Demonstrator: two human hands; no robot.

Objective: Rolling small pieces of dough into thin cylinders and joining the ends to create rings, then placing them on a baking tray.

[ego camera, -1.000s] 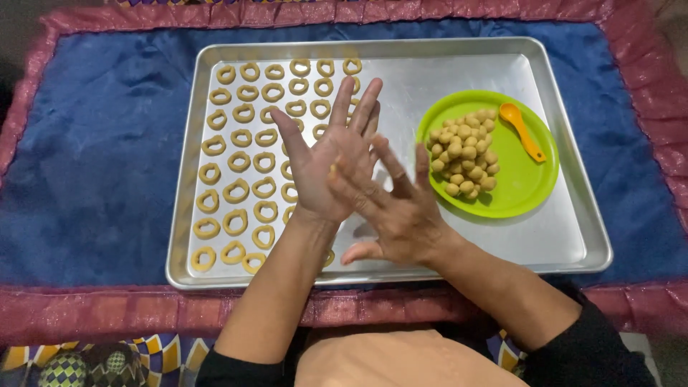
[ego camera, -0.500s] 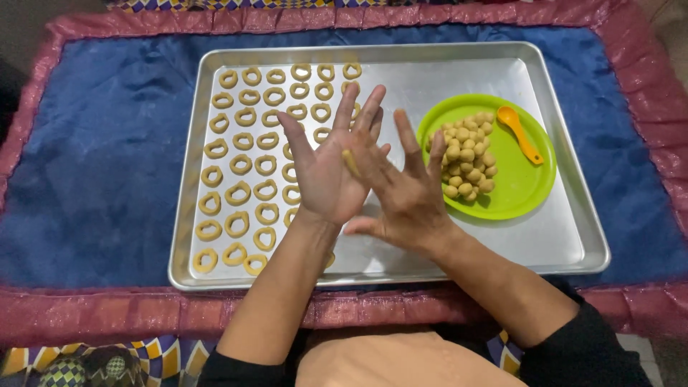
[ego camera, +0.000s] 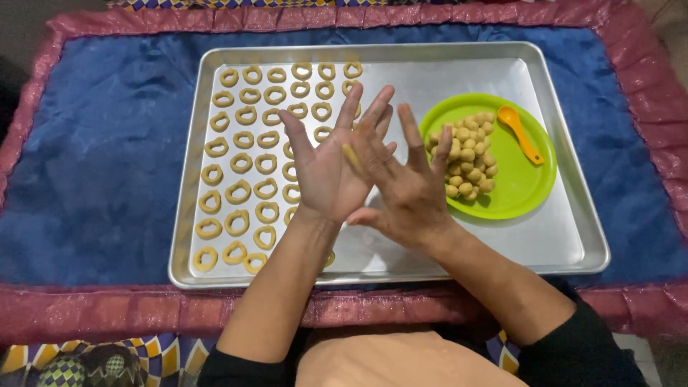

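My left hand [ego camera: 322, 172] is held palm-up above the metal baking tray [ego camera: 566, 236], fingers spread. Across it lies my right hand [ego camera: 412, 193], palm down with its fingers fanned out. A thin strip of yellow dough [ego camera: 349, 155] is pressed between the two palms, and only a short end of it shows. Several rows of ring-shaped dough pieces [ego camera: 244, 166] lie on the tray's left half, partly hidden under my left hand. On the tray's right half, a green plate [ego camera: 523, 190] holds a heap of small dough balls [ego camera: 469, 161] and an orange spoon [ego camera: 519, 132].
The tray rests on a blue cloth [ego camera: 93, 165] with a pink ruffled border [ego camera: 107, 308]. Bare metal shows on the tray's near right part and between the rings and the plate. A patterned fabric [ego camera: 86, 362] lies at the bottom left.
My right hand has slid a little forward and to the right over my left palm, with the dough strip between them. The tray and plate have not moved.
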